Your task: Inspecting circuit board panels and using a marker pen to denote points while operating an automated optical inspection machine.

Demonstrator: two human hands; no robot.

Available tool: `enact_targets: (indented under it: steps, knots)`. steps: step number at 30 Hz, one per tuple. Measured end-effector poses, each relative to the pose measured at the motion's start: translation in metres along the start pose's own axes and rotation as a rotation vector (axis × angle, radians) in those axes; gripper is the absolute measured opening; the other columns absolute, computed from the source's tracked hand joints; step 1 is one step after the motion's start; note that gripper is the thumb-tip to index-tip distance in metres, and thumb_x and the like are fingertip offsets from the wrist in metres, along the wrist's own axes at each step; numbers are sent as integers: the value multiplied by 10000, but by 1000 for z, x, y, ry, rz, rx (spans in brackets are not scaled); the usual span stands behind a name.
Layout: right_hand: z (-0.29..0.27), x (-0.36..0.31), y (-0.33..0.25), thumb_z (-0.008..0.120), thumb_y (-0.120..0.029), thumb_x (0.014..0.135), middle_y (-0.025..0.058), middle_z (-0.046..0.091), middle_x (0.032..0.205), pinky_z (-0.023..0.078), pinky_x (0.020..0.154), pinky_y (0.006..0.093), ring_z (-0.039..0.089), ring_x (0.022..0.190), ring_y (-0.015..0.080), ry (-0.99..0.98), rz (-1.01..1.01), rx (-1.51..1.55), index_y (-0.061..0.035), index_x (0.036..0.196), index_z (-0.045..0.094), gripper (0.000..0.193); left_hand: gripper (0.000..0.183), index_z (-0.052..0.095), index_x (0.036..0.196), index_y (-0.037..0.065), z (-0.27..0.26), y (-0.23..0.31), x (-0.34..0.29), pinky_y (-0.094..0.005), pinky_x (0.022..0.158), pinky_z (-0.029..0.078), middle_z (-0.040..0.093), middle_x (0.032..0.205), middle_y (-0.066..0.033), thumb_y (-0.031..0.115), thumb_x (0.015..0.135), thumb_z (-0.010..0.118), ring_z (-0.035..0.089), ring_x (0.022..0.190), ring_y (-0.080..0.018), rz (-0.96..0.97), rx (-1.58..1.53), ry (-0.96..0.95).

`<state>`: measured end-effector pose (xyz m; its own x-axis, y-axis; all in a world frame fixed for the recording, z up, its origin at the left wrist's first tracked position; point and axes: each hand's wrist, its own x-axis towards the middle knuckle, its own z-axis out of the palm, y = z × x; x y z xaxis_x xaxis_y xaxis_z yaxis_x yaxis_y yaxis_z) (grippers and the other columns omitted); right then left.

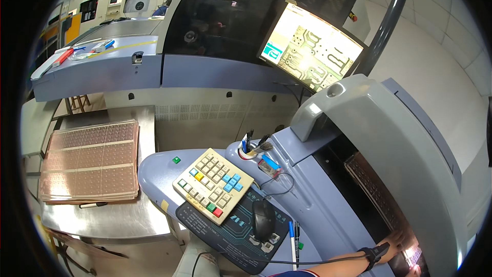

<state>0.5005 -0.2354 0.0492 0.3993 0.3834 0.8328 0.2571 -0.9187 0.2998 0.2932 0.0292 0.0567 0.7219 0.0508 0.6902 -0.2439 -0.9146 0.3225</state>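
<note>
My left forearm comes in at the lower right, a black strap (376,255) with a cord round its wrist. Inside the dark opening of the grey machine, my left hand (393,242) lies at the near end of a copper-coloured circuit board panel (370,183). Its fingers are dim, so their grip cannot be made out. A bright light (411,254) shines beside it. Just below that light, at the picture's edge, a small reddish part of what looks like my right hand (415,271) shows; its fingers are mostly hidden.
A cream keypad (212,184) and a black mouse (263,219) rest on a dark mat (215,231). Beside them are pens (292,241) and a pen cup (248,152). A lit monitor (312,46) stands behind. Copper-coloured panels (92,161) are stacked on a metal table (118,223) at left.
</note>
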Motion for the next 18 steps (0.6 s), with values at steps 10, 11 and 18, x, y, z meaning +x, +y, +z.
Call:
enact_targets:
  steps: [10, 11, 18]
  knots:
    - [-6, 0, 0, 582, -318, 967, 105, 682, 881, 519, 698, 395, 656, 764, 272, -2, -20, -31, -70, 939, 667, 264, 473, 600, 1335, 70, 3, 1, 0, -500, 1216, 183, 438, 1482, -217, 307, 928, 558, 295, 1443, -387, 20, 11, -4]
    - [-6, 1, -1, 582, -318, 966, 105, 683, 881, 519, 698, 396, 656, 764, 272, 2, -22, -31, -69, 939, 667, 264, 472, 600, 1338, 74, 1, 2, 1, -495, 1218, 178, 444, 1483, -205, 309, 931, 555, 291, 1446, -384, 10, 46, -24]
    - [-5, 2, -3, 585, -319, 965, 106, 686, 887, 521, 700, 397, 659, 770, 274, 7, -37, -80, -68, 943, 670, 266, 449, 606, 1338, 99, -5, 2, 0, -502, 1222, 157, 433, 1509, -170, 289, 938, 536, 291, 1454, -359, 7, 10, -55]
